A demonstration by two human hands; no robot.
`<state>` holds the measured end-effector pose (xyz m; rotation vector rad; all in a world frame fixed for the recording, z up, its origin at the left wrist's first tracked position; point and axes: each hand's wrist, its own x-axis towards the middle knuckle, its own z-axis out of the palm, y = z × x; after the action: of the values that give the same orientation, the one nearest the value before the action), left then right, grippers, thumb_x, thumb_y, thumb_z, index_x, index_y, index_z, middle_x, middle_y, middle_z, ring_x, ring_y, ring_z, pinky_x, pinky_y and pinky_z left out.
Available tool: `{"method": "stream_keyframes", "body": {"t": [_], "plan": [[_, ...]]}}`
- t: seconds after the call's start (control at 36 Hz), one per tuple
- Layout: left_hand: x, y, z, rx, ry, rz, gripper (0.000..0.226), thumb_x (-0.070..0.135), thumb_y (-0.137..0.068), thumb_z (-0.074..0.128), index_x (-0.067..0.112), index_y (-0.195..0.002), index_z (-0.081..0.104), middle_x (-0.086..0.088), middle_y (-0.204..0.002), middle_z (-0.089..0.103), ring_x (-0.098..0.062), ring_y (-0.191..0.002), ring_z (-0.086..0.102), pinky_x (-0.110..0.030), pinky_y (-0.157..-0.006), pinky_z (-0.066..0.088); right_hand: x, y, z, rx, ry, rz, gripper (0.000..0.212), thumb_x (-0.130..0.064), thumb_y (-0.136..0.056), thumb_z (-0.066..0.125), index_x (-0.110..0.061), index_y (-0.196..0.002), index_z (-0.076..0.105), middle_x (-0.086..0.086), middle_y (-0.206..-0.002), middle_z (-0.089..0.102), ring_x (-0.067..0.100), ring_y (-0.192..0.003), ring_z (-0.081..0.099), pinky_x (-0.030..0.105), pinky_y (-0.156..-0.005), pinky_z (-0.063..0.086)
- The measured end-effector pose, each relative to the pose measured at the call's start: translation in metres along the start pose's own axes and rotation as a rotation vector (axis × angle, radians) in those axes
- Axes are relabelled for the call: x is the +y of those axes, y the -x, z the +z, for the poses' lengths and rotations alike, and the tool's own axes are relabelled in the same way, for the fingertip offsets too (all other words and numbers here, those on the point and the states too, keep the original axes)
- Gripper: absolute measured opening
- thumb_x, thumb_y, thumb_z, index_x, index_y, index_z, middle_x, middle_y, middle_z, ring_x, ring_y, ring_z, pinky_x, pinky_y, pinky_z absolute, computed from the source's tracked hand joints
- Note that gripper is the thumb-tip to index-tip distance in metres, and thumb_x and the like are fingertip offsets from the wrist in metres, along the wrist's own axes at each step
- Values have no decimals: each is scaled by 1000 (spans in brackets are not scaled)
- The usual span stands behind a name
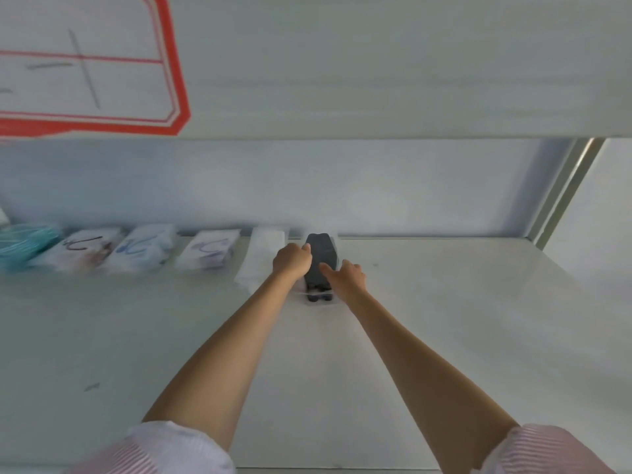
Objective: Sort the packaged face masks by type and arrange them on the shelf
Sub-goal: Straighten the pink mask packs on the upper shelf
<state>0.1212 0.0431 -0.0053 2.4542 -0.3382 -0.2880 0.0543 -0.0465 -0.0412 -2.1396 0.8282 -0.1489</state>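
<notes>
now both hands [319, 266] flank black mask pack [319, 256], seemingly touching, open shelf [461, 302] rightward

Six mask packs lie in a row along the back of the shelf [444, 302]: one teal pack [24, 246], three printed white packs [90, 248] [145, 246] [210, 251], one plain white pack [261, 260] and one black pack [318, 265]. One red-bordered label [92, 66] hangs on the shelf edge above. Two hands [290, 260] [349, 277] and two striped sleeves [160, 449] [543, 449] show.

A red-bordered label [92, 63] with blurred handwriting hangs at upper left.
</notes>
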Motion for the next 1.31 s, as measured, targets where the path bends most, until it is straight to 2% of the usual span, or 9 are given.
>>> {"method": "stream_keyframes", "body": {"t": [0.08, 0.14, 0.25, 0.5, 0.83, 0.94, 1.06, 1.19, 1.31], "plan": [[-5, 8, -15, 34, -12, 73, 44, 33, -101, 36, 0, -117, 59, -19, -117, 63, -35, -109, 58, -36, -87, 45, -7, 14, -13, 73, 117, -99, 59, -44, -95, 45, -8, -141, 38, 16, -141, 38, 34, -131, 34, 40, -105, 32], [-7, 17, -25, 57, -21, 153, 31, 25, -96, 40, 4, -92, 63, -19, -95, 63, -35, -93, 59, -35, -77, 45, -11, 25, -26, 124, 246, -187, 52, -40, -95, 46, -10, -138, 43, 14, -138, 42, 32, -129, 36, 39, -103, 33], [-11, 47, -49, 105, -138, 242, 32, 23, -94, 41, 12, -64, 44, -6, -71, 51, -27, -75, 50, -29, -64, 34, -24, 50, -55, 151, 509, -346, 43, -32, -95, 44, -12, -133, 49, 11, -134, 48, 28, -125, 42, 39, -101, 34], [-18, 132, -94, 162, -317, 344, 35, 34, -95, 43, 11, -103, 68, -10, -108, 68, -31, -99, 60, -30, -78, 43, -38, 130, -95, 158, 762, -448, 42, -32, -95, 43, -15, -133, 49, 7, -135, 50, 26, -125, 44, 37, -100, 33], [-10, 281, -165, 206, -307, 481, 32, 40, -96, 44, 27, -114, 68, 3, -119, 66, -23, -105, 59, -31, -88, 45, -62, 278, -149, 108, 576, -510, 38, -39, -93, 50, -27, -129, 53, -4, -128, 56, 19, -118, 52, 32, -93, 41], [-8, 323, -200, 249, -263, 531, 27, 42, -94, 46, 28, -99, 69, 12, -102, 68, -18, -94, 59, -29, -79, 43, -81, 328, -171, 93, 549, -571, 31, -41, -92, 52, -30, -121, 58, -8, -123, 58, 15, -115, 50, 32, -96, 41], [-5, 359, -245, 251, -113, 598, 26, 38, -91, 51, 23, -83, 70, 10, -80, 71, -15, -80, 68, -37, -84, 53, -111, 376, -198, 115, 519, -653, 24, -39, -92, 54, -27, -110, 64, -9, -107, 61, 16, -104, 55, 33, -94, 44], [5, 383, -305, 260, 55, 642, 23, 23, -94, 52, 14, -81, 70, 2, -68, 69, -13, -60, 68, -27, -64, 51, -158, 405, -227, 96, 312, -706, 17, -27, -92, 55, -16, -94, 69, -3, -85, 71, 15, -77, 69, 22, -62, 49], [9, 376, -357, 323, 144, 611, 24, 23, -96, 52, 13, -82, 68, -2, -67, 66, -15, -55, 64, -25, -58, 49, -198, 409, -242, 74, 171, -719, 18, -24, -95, 53, -12, -95, 66, 0, -84, 71, 14, -71, 66, 25, -63, 50]]}}
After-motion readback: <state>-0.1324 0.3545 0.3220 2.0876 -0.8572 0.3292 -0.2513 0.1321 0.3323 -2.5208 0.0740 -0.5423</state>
